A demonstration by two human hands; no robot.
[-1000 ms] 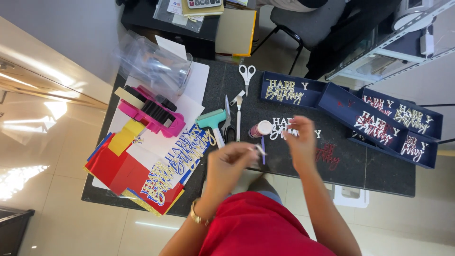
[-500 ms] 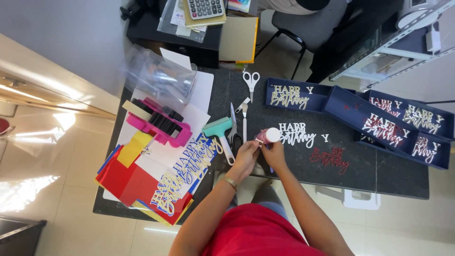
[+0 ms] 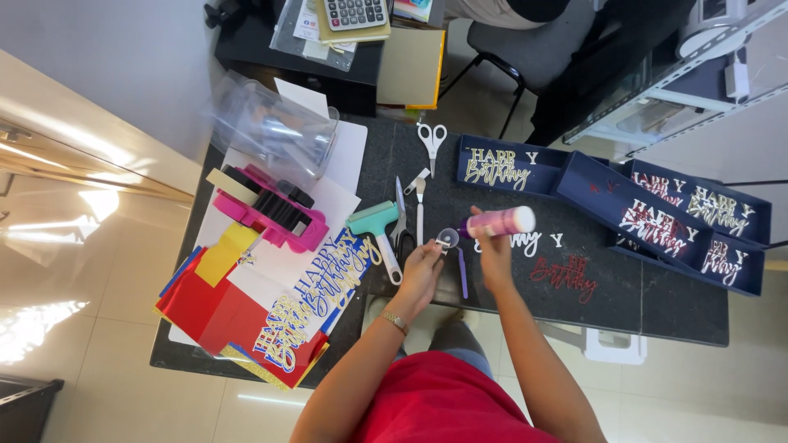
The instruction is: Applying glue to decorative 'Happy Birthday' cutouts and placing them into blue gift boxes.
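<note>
My right hand (image 3: 493,253) grips a pink-purple glue bottle (image 3: 502,222), held sideways with its white end pointing right, just above the dark table (image 3: 492,303). My left hand (image 3: 422,268) is beside it and pinches a small clear round cap (image 3: 447,238) at its fingertips. A thin purple stick (image 3: 462,275) lies on the table between my hands. White cut-out lettering (image 3: 525,243) lies under the bottle, with red glitter lettering (image 3: 566,275) to its right.
A teal roller (image 3: 373,221), a craft knife (image 3: 419,197) and scissors (image 3: 432,141) lie left of and behind my hands. Navy trays (image 3: 566,184) hold cut-out lettering on the right. Stacked coloured card (image 3: 238,308), a pink tool (image 3: 271,215) and a clear container (image 3: 275,127) fill the left.
My hands, which were together on the bottle, have come apart. The right hand now holds the bottle sideways and the left holds the small clear cap.
</note>
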